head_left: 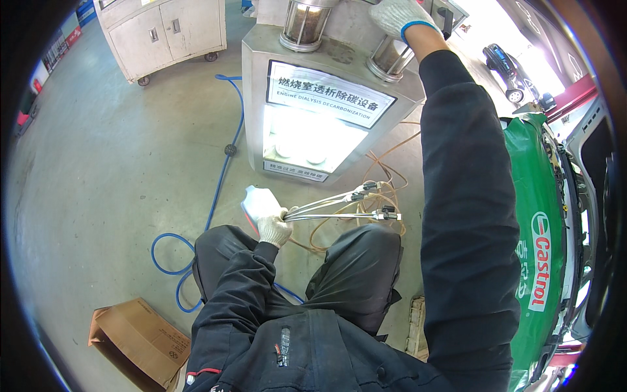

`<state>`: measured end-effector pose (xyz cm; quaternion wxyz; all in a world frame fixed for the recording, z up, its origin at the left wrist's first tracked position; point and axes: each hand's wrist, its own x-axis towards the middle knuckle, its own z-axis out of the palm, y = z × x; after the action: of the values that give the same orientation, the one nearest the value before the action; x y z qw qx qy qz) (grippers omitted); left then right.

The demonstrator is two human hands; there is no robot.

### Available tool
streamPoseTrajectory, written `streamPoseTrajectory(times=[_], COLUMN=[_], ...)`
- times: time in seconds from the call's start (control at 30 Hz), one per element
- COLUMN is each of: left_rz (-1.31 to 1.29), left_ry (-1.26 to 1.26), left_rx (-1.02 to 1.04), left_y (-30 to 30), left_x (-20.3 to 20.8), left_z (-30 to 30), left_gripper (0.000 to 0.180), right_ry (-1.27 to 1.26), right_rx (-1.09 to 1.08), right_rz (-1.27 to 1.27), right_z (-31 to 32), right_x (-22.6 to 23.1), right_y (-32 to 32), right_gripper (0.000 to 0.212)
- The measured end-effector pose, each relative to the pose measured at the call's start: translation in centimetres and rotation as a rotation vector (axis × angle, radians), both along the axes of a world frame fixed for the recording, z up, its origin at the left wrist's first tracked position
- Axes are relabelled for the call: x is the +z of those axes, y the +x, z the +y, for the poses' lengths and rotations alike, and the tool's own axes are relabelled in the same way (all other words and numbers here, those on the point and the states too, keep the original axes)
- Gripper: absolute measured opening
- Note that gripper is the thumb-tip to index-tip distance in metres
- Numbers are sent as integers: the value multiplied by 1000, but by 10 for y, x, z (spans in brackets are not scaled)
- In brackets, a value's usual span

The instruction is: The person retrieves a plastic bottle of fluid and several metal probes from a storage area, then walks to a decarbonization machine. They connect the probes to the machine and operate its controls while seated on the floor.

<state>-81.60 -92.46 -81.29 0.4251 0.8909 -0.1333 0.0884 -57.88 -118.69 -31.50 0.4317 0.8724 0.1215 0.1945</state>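
Note:
In a knitted white glove, my left hand (274, 230) is closed around several thin metal tubes (326, 210) in front of my knees. Small black-handled valves (386, 213) sit at the tubes' right ends. A pale, flat-sided white object (262, 201) with a reddish edge shows just beyond this hand; I cannot tell whether it is gripped too. My right arm reaches far forward, and my gloved right hand (400, 16) is at the top of a grey metal machine (408, 85), above a clear cylinder (393, 55). Its fingertips are hard to make out at the picture's upper edge.
A lit window (313, 138) glows in the machine's front. Tan hoses (392, 173) coil on the floor beside it, and a blue hose (225, 166) runs left. A wheeled cabinet (166, 36), an open cardboard box (140, 340) and a green-covered car front (532, 170) stand around me.

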Motion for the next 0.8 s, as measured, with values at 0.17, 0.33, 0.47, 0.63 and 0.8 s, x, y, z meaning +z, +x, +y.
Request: streamPoseTrajectory(times=[0.17, 0.33, 0.47, 0.63, 0.8], left_rz=[-7, 6, 9, 30, 16], left_ry=[-9, -9, 0, -6, -15], left_rx=[0, -5, -7, -7, -4], left_y=[0, 0, 0, 0, 1], left_x=[0, -1, -1, -1, 0], left_z=[0, 0, 0, 0, 0], left_gripper=[47, 48, 48, 49, 48], right_ry=[17, -4, -19, -26, -28], right_rx=[9, -6, 3, -20, -37], right_rz=[1, 7, -4, 31, 51], right_z=[0, 0, 0, 1, 2], right_x=[0, 1, 0, 1, 2], right_y=[1, 1, 1, 1, 2], right_gripper=[27, 27, 27, 27, 27])
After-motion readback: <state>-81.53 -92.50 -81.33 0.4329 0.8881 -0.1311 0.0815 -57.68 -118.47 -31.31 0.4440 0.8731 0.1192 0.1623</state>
